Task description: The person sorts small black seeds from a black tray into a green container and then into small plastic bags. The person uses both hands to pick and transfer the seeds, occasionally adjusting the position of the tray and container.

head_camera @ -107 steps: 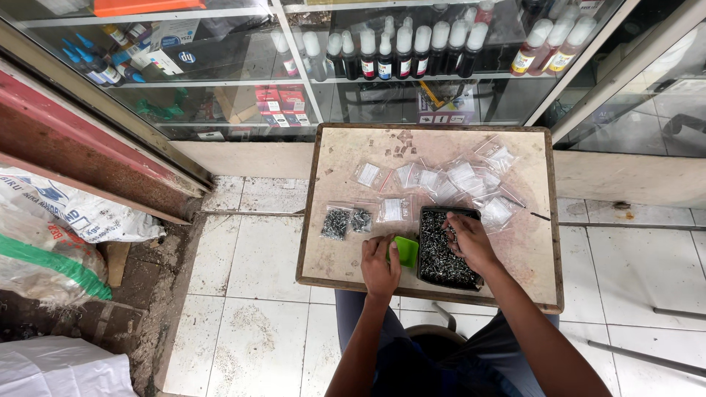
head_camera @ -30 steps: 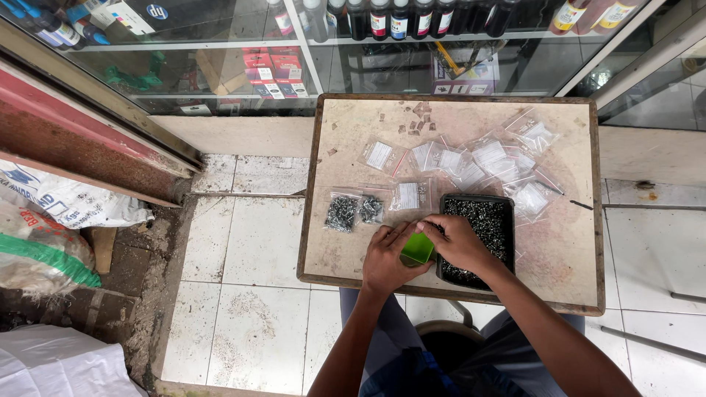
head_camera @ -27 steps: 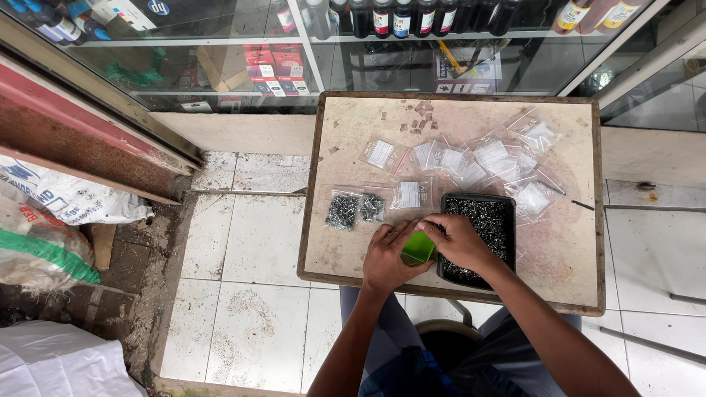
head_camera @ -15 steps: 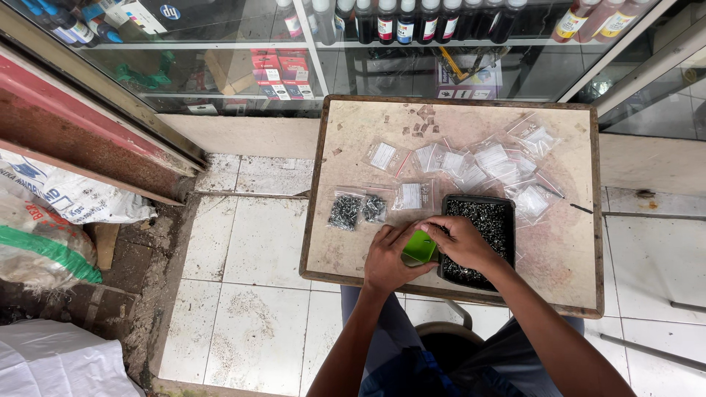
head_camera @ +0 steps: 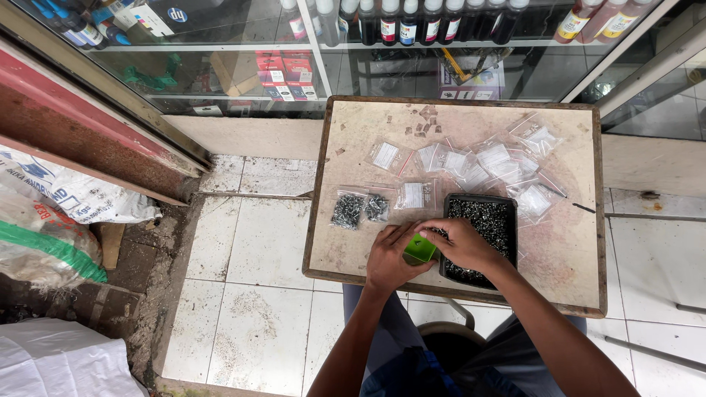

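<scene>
My left hand [head_camera: 387, 257] holds a small green container [head_camera: 420, 248] at the near edge of a worn wooden table [head_camera: 346, 162]. My right hand [head_camera: 460, 242] rests at the container's right side, fingers curled over the left rim of a black tray [head_camera: 489, 220] full of small dark screws. Two small clear bags filled with screws [head_camera: 358, 209] lie just left of the hands. Several clear plastic bags with white labels [head_camera: 482, 165] are spread across the table beyond the tray.
A glass display cabinet [head_camera: 309, 66] with bottles and boxes stands behind the table. Printed sacks [head_camera: 66, 213] lie on the dirt at the left. White floor tiles [head_camera: 243, 294] surround the table. My knees sit under its near edge.
My right hand has come from the screw tray over to the green container, which my left hand has lifted slightly. Over the last second both hands stay nearly still.
</scene>
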